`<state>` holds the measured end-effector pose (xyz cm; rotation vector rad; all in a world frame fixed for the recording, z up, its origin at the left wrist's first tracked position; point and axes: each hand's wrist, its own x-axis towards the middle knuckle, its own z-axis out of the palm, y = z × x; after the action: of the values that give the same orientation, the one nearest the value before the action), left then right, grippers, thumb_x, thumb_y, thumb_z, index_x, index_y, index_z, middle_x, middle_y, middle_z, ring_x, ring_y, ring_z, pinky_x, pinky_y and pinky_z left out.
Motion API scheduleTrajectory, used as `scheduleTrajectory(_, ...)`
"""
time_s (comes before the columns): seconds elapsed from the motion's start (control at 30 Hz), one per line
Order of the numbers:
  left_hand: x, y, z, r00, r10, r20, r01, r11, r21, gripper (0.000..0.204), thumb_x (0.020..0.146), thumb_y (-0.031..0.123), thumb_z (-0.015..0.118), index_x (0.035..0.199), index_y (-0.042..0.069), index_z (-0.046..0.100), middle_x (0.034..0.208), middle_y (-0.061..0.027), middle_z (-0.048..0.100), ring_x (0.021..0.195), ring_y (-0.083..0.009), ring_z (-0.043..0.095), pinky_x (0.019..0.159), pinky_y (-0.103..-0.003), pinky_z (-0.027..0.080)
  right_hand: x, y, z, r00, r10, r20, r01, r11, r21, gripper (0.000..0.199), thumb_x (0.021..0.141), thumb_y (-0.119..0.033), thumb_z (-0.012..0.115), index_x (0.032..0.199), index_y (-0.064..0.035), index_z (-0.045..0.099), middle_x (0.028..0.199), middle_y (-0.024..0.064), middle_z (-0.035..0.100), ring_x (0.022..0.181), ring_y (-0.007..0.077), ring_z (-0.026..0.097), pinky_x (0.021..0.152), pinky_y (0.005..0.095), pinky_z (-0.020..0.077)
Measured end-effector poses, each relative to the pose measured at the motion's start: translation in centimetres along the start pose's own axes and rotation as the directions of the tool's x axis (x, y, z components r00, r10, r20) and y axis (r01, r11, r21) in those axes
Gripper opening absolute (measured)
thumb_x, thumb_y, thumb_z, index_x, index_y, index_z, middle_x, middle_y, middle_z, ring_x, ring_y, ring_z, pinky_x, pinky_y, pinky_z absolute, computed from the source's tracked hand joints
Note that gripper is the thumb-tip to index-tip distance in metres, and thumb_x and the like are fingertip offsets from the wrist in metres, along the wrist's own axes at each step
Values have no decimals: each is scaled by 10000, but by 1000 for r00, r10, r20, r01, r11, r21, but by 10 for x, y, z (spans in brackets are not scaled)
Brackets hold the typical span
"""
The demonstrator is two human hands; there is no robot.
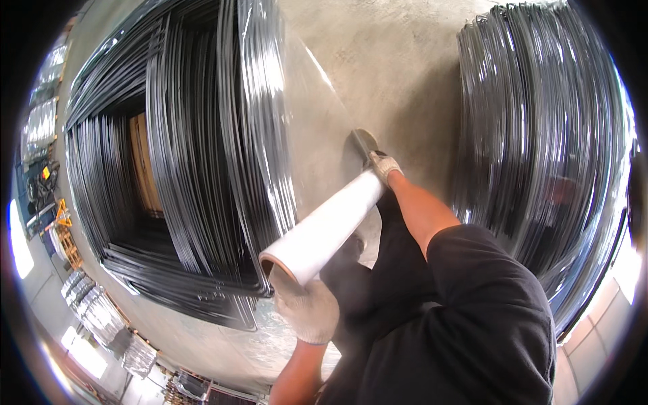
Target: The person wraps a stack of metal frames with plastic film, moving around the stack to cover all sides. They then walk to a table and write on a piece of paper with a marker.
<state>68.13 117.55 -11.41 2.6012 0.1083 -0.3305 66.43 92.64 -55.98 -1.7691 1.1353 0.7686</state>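
A large roll of clear stretch film (331, 223) lies slantwise across my front, held by its two ends. My left hand (308, 312), in a pale work glove, grips the near end, with fingers reaching into the cardboard core. At the far end my gloved right hand (385, 166) is closed around the roll's tip. A thin sheet of film runs from the roll toward the stack of black metal frames (182, 148) on the left. Shiny film (264, 81) covers that stack's right side.
A second tall stack of black frames (533, 121), wrapped in film, stands to the right. Between the stacks runs a concrete floor (391, 40), where my shoe (363, 140) shows. Wrapped pallets (94, 307) and a yellow pallet jack (63, 213) stand farther off on the left.
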Motion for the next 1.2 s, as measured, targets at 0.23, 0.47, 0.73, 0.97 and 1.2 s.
scheduleTrajectory(0.23,-82,-100,-30,1000,13,13,-12,992,-123,488,966,74,647,1414,-74,521,1228,-297,676,1179,-493,681,1013,-487,536,-101,57,30,995,33,-96,-34,999,-7,738,1061,-660,453,1425,-71,708,1499,228,643,1443,402,569,1210,460,431)
scheduleTrajectory(0.47,-153,-176,-61,986,160,-39,-161,987,-13,553,879,-6,573,1426,-65,521,1249,-292,664,1157,-492,682,1018,-490,535,-192,125,95,998,45,-36,-33,958,286,669,1078,-616,482,1194,-63,840,1220,195,799,1177,327,734,1082,414,510)
scheduleTrajectory(0.73,-215,-238,-69,998,43,39,-41,997,-63,612,873,-4,592,1475,-69,499,1201,-334,712,1116,-518,711,932,-521,569,-199,219,160,997,53,-57,-40,976,213,708,1079,-641,460,1311,-55,782,1363,260,722,1342,395,659,1145,455,472)
scheduleTrajectory(0.97,-254,-337,-96,966,249,-64,-251,968,-11,615,756,-4,625,1357,-89,524,954,-295,707,876,-520,694,793,-577,565,-267,224,268,977,34,-211,-21,998,64,784,1060,-674,462,1353,-4,743,1367,274,709,1325,384,652,1135,441,472)
scheduleTrajectory(1.2,-277,-426,-128,912,400,-95,-398,917,34,568,704,-30,595,1260,-141,554,841,-279,665,746,-500,650,705,-580,536,-302,253,364,994,67,-89,-24,909,416,694,1073,-603,514,1314,-6,772,1274,137,795,1181,259,719,1073,350,488)
